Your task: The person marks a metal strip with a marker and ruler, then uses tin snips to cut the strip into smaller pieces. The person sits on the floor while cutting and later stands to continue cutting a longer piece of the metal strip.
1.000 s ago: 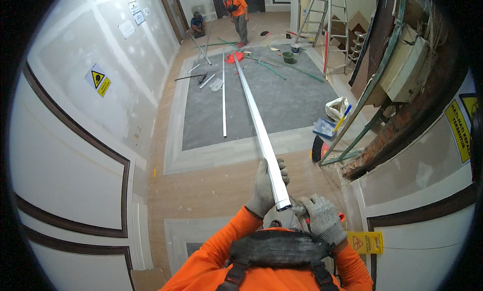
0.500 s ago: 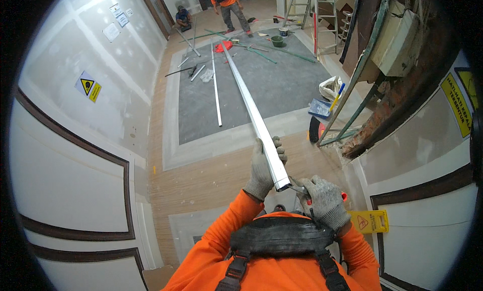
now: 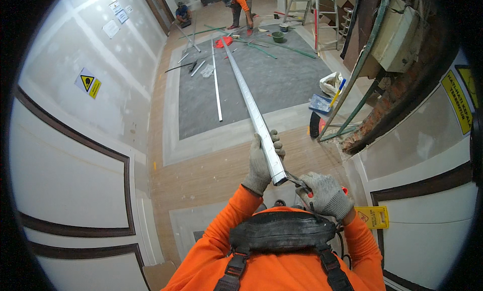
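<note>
A long silvery metal channel [image 3: 253, 108] slants away from me across the room, its near end just above my waist. My left hand [image 3: 259, 165], in a grey knit glove, is wrapped around it a little way up from that end. My right hand [image 3: 327, 194], gloved alike, is closed on tin snips [image 3: 296, 180] with red on the handles. The snips' metal jaws meet the right side of the channel's near end. How far they bite into it is too small to tell.
A thinner metal strip [image 3: 216, 85] lies on the grey floor sheet [image 3: 193, 120]. Beyond are green bars, a green bucket [image 3: 277, 37], a bending co-worker [image 3: 239, 7] and a seated person [image 3: 183, 13]. Right: a stepladder [image 3: 328, 22], dustpan [image 3: 320, 104], yellow floor sign [image 3: 373, 217].
The channel's near end has shifted slightly up and left. My right hand with the snips has moved slightly up. The co-worker in orange at the back has bent down toward the floor.
</note>
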`<action>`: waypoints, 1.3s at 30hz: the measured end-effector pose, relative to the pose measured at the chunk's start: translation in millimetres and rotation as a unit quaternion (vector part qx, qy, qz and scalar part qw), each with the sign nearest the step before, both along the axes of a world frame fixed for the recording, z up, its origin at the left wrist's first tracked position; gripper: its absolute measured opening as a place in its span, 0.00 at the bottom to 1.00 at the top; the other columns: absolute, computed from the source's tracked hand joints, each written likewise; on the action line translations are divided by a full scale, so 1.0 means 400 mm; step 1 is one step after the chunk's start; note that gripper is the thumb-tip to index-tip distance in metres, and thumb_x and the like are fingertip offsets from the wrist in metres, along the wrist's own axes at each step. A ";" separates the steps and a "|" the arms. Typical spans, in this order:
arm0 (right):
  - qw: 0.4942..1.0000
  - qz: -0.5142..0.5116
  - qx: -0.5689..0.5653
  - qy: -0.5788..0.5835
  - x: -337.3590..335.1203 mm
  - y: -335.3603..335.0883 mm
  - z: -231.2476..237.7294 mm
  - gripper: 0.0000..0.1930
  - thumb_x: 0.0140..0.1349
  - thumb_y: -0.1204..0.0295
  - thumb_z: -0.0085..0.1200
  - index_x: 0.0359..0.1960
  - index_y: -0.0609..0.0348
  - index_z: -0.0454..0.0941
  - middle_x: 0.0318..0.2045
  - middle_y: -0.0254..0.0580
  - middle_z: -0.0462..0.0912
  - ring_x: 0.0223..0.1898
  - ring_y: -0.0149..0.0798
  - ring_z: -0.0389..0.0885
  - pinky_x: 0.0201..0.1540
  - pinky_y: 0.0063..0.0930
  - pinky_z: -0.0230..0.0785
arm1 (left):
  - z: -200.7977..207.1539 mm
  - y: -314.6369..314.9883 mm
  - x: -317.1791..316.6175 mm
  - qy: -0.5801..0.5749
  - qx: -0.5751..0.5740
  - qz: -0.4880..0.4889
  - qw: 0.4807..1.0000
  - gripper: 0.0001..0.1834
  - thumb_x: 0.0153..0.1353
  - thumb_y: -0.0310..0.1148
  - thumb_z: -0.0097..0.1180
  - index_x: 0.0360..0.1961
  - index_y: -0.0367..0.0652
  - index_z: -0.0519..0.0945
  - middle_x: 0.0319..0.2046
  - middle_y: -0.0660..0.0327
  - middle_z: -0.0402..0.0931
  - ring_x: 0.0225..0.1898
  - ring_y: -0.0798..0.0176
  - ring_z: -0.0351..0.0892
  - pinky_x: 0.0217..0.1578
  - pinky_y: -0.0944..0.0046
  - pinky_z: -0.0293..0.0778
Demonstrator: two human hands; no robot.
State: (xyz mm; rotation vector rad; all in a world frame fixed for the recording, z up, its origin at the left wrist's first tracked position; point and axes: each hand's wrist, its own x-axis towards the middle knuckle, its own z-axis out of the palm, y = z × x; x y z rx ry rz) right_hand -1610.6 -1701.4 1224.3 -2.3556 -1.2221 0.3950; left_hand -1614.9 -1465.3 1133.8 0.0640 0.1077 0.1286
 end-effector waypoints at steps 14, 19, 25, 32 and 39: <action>0.991 0.109 -0.042 0.061 0.057 0.026 0.031 0.17 0.68 0.55 0.57 0.41 0.57 0.80 0.35 0.53 0.84 0.41 0.56 0.86 0.45 0.48 0.76 | -0.024 0.007 -0.021 -0.020 -0.029 0.010 0.999 0.31 0.80 0.56 0.43 0.62 0.35 0.66 0.36 0.67 0.68 0.31 0.74 0.68 0.32 0.71 0.74; 0.985 0.127 -0.063 0.097 0.069 0.035 0.028 0.17 0.68 0.55 0.56 0.39 0.58 0.80 0.33 0.54 0.84 0.38 0.57 0.86 0.44 0.48 0.76 | -0.027 0.008 -0.028 0.003 -0.028 0.019 0.999 0.31 0.80 0.58 0.39 0.59 0.36 0.67 0.34 0.67 0.68 0.28 0.74 0.67 0.30 0.72 0.74; 0.985 0.136 -0.050 0.094 0.062 0.035 0.035 0.14 0.67 0.58 0.57 0.38 0.57 0.80 0.33 0.53 0.84 0.37 0.57 0.85 0.43 0.48 0.75 | -0.052 0.012 -0.033 0.001 -0.002 0.017 1.000 0.31 0.81 0.58 0.39 0.57 0.36 0.69 0.33 0.67 0.67 0.27 0.74 0.67 0.28 0.72 0.74; 0.984 0.143 -0.057 0.089 0.070 0.037 0.027 0.14 0.66 0.58 0.57 0.40 0.57 0.80 0.34 0.53 0.84 0.40 0.57 0.85 0.44 0.49 0.75 | -0.031 0.012 -0.038 0.027 0.019 0.022 0.999 0.31 0.81 0.58 0.37 0.56 0.35 0.70 0.32 0.67 0.68 0.26 0.74 0.67 0.28 0.72 0.73; 0.984 0.148 -0.069 0.074 0.068 0.038 0.023 0.16 0.66 0.57 0.57 0.42 0.57 0.80 0.36 0.54 0.85 0.42 0.57 0.86 0.45 0.49 0.75 | -0.054 0.015 -0.038 0.018 0.023 0.020 0.999 0.32 0.80 0.57 0.40 0.60 0.34 0.68 0.35 0.66 0.68 0.29 0.73 0.67 0.31 0.69 0.74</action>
